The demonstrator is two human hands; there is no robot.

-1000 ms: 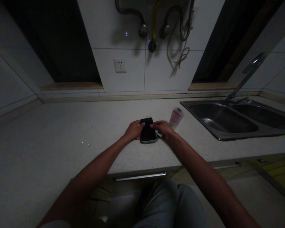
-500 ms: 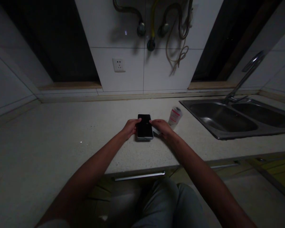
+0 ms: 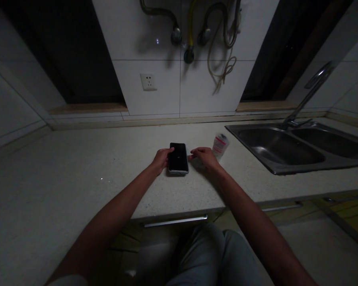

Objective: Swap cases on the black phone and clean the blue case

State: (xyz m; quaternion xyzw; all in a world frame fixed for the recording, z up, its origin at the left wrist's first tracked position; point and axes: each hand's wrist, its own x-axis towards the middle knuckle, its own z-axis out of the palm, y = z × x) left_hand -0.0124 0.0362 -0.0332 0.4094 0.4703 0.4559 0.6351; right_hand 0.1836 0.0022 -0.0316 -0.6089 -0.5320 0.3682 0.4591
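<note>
A smartphone [image 3: 178, 158] with a dark screen and a small faint mark in its middle lies over the counter. My left hand [image 3: 161, 159] grips its left edge, the thumb on the front and the fingers partly hidden at the side. Just off the phone's right edge is my right hand [image 3: 205, 156], its fingers curled together in a pinch. Whatever they may hold is too small and dim to make out. Behind that hand stands a clear plastic cup [image 3: 220, 143] with red print.
The pale speckled countertop [image 3: 77, 167] runs along a tiled wall with a socket [image 3: 148, 82]. To the right is a double steel sink [image 3: 279, 149] with a faucet [image 3: 308, 95]. Pipes [image 3: 189, 39] hang above. A drawer handle [image 3: 176, 221] lies below the counter edge.
My right hand has let go of the phone's right edge and its fingers have curled. The phone and my left hand have shifted slightly left.
</note>
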